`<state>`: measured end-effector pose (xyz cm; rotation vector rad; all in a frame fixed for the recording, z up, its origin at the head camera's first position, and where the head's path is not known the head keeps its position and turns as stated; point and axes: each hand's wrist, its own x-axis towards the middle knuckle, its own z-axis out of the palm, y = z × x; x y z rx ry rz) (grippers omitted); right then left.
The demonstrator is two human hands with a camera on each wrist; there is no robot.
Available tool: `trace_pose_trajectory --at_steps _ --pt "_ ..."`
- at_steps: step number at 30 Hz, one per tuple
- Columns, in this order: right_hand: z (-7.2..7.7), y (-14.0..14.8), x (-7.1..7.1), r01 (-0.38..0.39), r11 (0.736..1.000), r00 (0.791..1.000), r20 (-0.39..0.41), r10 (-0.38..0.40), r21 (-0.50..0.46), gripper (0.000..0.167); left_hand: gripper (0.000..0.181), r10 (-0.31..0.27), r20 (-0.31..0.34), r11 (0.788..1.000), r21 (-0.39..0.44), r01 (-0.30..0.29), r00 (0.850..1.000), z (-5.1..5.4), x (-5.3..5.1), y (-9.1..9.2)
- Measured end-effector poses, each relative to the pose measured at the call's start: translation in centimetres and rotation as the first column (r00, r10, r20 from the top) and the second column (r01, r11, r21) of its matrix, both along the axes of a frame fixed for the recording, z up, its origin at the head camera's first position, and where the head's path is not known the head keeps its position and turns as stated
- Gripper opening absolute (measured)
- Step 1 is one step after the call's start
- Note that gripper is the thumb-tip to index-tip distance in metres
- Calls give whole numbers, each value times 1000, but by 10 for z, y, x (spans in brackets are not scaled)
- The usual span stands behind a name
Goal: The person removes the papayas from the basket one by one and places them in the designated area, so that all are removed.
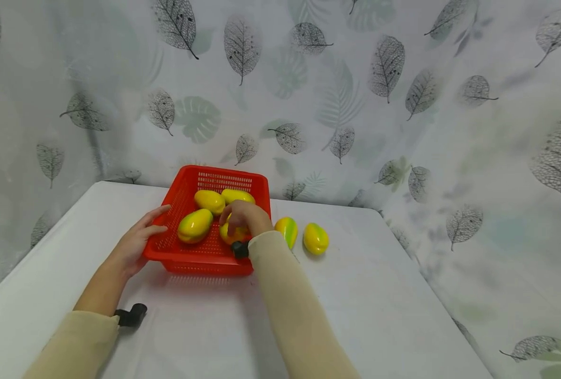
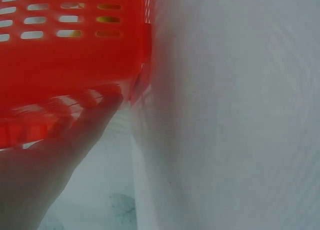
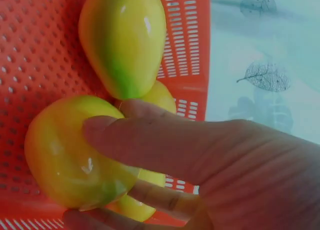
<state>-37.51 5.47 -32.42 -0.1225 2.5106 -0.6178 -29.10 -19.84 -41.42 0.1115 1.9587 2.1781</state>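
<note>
The right hand (image 1: pixel 248 215) pinches a yellow fruit (image 3: pixel 75 155) inside the red basket (image 1: pixel 190 256), thumb on one side, fingers on the other; the left hand (image 1: pixel 132 242) touches the basket's left rim, though I cannot tell whether its fingers curl round it. White tabletop (image 1: pixel 380 295) spreads toward the person and to the right, while the basket stands near the far edge. The right hand partly covers the held fruit in the head view, and the left fingers are hard to make out in the left wrist view. Three more fruits (image 1: pixel 195 226) lie in the basket; two others (image 1: pixel 316 239) lie just right of it, one partly behind the right sleeve (image 1: pixel 287 295).
</note>
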Motion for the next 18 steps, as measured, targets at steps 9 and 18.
trace_pose_trajectory --at_steps 9,18 --pt "20 12 10 -159 987 965 -218 149 -32 36 61 -9 7 1000 10 9 1000 0 -1 0" --pt "63 48 25 -199 975 905 -400 144 -99 38 62 -9 2 1000 0 9 1000 0 -1 0"
